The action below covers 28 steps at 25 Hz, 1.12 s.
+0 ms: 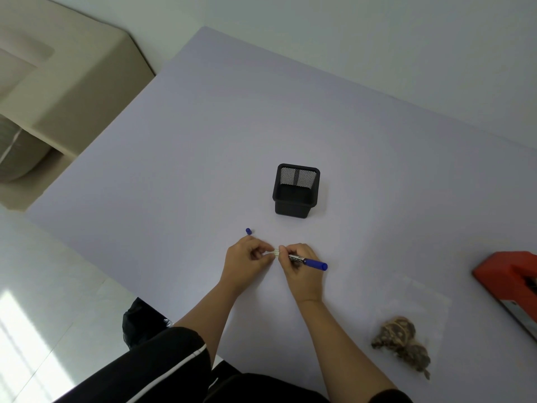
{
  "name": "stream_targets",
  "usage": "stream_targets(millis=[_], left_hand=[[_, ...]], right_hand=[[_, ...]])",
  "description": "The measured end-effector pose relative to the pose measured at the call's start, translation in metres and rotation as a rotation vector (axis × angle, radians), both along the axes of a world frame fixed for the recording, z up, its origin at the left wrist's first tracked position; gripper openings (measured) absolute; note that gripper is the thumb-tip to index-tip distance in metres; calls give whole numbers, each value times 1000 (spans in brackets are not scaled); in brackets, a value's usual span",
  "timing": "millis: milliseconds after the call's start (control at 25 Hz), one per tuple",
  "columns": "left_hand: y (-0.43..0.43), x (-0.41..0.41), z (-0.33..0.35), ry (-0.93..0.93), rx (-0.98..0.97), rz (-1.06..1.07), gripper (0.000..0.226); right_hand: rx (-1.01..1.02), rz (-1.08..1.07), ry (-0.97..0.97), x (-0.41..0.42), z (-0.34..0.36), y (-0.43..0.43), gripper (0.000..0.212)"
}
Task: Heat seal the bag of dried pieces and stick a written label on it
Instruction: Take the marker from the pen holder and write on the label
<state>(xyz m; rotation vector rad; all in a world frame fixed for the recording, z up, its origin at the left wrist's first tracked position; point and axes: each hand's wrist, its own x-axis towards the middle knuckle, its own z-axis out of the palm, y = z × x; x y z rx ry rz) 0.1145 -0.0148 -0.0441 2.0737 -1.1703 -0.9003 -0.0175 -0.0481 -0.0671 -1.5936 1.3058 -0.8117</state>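
Pale table [203,141]; your right hand [300,270] grips the marker [309,261], left hand [247,260] pinches the label [275,252] beside it.

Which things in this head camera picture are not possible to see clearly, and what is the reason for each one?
- Label: too small, mostly covered by fingers of the left hand and right hand; any writing is unreadable.
- Marker: tip hidden behind the right hand's fingers.
- Heat sealer: cut off by the right edge.
- Bag: clear plastic, its seal state is unreadable.
- Pen holder: dark inside, contents unclear.
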Motion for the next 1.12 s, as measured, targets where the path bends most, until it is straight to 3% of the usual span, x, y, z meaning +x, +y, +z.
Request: stream_targets(millis=[880, 1120], left_hand=[[0, 1, 0, -6, -11, -13, 8], [-1, -2, 1, -5, -12, 5, 5]], right_hand=[[-19, -33, 5, 2, -2, 0, 16], [131, -238, -126, 0, 10, -7, 20]])
